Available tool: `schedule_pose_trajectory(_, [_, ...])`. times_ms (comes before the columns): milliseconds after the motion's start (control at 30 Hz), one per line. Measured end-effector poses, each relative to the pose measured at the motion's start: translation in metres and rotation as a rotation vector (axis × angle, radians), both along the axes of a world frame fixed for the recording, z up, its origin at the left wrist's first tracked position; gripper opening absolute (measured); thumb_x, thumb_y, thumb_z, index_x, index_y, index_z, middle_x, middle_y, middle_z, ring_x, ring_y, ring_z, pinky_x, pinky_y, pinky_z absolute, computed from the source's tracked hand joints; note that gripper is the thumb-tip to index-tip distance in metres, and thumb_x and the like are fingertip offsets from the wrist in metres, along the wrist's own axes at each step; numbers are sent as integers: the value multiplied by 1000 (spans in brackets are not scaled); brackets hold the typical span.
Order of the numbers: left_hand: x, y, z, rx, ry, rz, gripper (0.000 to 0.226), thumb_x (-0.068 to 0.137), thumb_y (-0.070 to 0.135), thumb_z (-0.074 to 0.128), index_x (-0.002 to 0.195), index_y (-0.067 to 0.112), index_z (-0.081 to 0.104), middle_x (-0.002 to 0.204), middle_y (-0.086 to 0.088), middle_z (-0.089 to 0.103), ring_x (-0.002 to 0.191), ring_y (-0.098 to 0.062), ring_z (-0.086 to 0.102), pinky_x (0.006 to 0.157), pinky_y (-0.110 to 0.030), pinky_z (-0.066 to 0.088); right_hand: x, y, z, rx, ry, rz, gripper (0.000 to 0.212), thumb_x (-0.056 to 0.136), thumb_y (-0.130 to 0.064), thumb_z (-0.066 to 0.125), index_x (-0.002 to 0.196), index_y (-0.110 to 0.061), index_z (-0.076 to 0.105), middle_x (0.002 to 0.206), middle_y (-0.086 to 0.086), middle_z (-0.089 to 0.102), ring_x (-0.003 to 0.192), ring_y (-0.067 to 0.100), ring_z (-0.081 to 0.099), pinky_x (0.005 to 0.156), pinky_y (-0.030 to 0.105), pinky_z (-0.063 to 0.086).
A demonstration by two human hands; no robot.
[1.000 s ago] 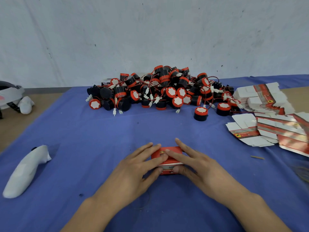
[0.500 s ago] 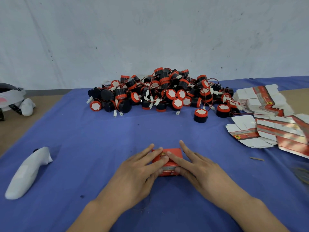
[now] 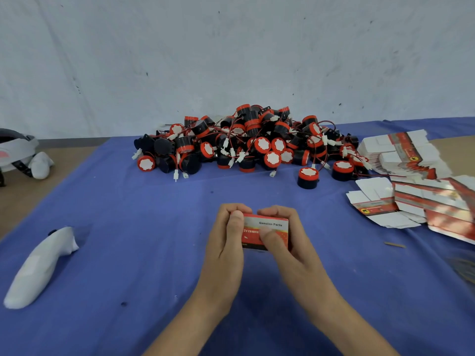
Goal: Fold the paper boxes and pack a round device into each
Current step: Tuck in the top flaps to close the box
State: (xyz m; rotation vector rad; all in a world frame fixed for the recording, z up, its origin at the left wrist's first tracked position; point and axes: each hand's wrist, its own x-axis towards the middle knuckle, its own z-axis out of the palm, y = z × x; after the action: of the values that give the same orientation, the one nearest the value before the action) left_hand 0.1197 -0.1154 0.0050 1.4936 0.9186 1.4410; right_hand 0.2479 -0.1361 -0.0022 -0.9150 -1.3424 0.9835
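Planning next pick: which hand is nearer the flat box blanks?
Right. The right hand, on the red box, is left of the flat box blanks; the left hand, farther left.

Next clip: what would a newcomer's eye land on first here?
First comes the big heap of red-and-black round devices with trailing wires, at the far middle of the blue cloth. Nearer the camera, the left hand and right hand grip a small red paper box between them. The flat unfolded boxes are piled at the right.
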Motion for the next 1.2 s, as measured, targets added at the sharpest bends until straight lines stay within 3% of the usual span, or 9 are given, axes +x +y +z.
schedule_pose_trajectory(367, [15,11,9,51,-84,130,17,97,28,49,87,20,60,81,3,67,74,-10,66,63,-19,53,-19,10,8,91,105,-139,8,99,-29,50,98,-28,57,93,-7,67,87,9,66,75,18,52])
schedule_pose_trajectory(533, [31,7,13,31,-53,156,21,103,26,48,85,23,57,81,2,68,72,-8,66,64,-19,53,-13,9,12,80,99,-256,20,108,-25,42,94,-22,56,86,-8,67,78,3,65,68,16,51])
schedule_pose_trajectory(700, [52,-22,12,18,-75,100,24,105,27,46,86,24,59,84,3,69,75,-8,67,66,-17,52,2,-15,15,68,109,-386,27,108,-29,41,89,-19,57,85,6,65,78,17,64,67,27,54])
schedule_pose_trajectory(800, [58,-43,10,-32,-50,-37,24,101,38,46,92,24,63,91,5,71,85,-9,69,72,-18,54,20,-40,16,35,101,-458,28,108,-26,44,85,-19,58,84,8,64,79,27,62,71,42,53])
schedule_pose_trajectory(933, [79,-69,37,-157,64,-380,24,82,52,56,94,37,70,101,7,74,96,-13,71,74,-26,59,68,-87,37,30,138,-592,25,106,-27,47,91,-28,67,87,-9,69,80,5,65,66,14,48])
schedule_pose_trajectory(1000, [99,-82,61,-205,-4,-416,27,80,52,62,96,33,73,100,4,75,91,-13,73,68,-27,59,92,-115,59,28,266,-619,29,100,-49,43,110,-33,66,97,-17,72,86,-3,68,69,12,51])
schedule_pose_trajectory(1067, [130,-96,85,-307,-169,-416,25,88,47,62,98,26,73,99,-1,76,87,-15,74,67,-33,61,111,-142,78,14,411,-599,55,79,-70,39,122,-41,57,111,-18,71,92,1,71,72,20,57])
schedule_pose_trajectory(1133, [168,-116,114,-368,-262,-461,25,98,41,57,108,21,69,103,-5,76,89,-18,74,72,-38,62,121,-168,83,5,431,-637,61,72,-75,38,122,-45,56,118,-14,69,94,7,72,75,25,59])
schedule_pose_trajectory(1200, [203,-144,147,-346,-317,-640,32,100,42,54,119,18,64,109,-7,75,96,-21,74,72,-36,61,121,-189,73,-47,383,-691,54,87,-67,38,129,-40,57,117,-13,70,94,8,72,81,30,59])
